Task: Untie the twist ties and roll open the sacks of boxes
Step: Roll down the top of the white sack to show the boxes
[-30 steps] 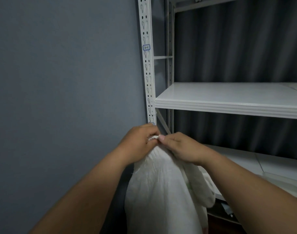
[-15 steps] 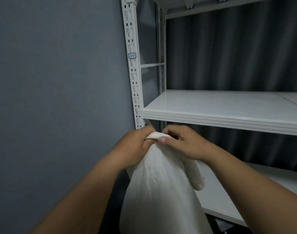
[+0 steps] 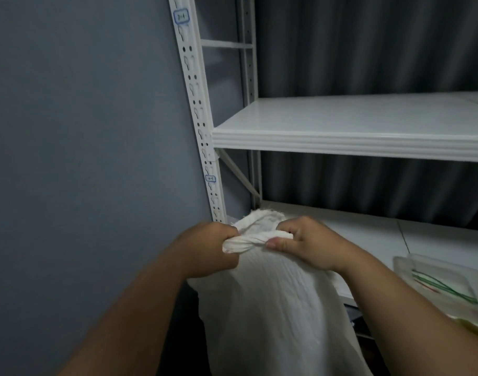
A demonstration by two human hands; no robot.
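A tall white cloth sack (image 3: 270,308) stands in front of me, beside the shelf post. Its top edge (image 3: 256,234) is rolled into a thick fold. My left hand (image 3: 210,248) grips the left end of that fold. My right hand (image 3: 305,245) grips the right end, thumb pressed on the front of the cloth. A frayed bit of the sack's mouth sticks up between the hands. I see no twist tie on the sack, and its contents are hidden.
A white metal rack stands to the right, with a post (image 3: 197,112), an upper shelf (image 3: 354,131) and a lower shelf (image 3: 381,234). A clear tray (image 3: 455,280) holding thin green and red ties sits on the lower shelf at right. A blue-grey wall fills the left.
My view has tilted down and shifted right. My hands have spread a little apart, and the sack's top now shows as a rolled fold between them.
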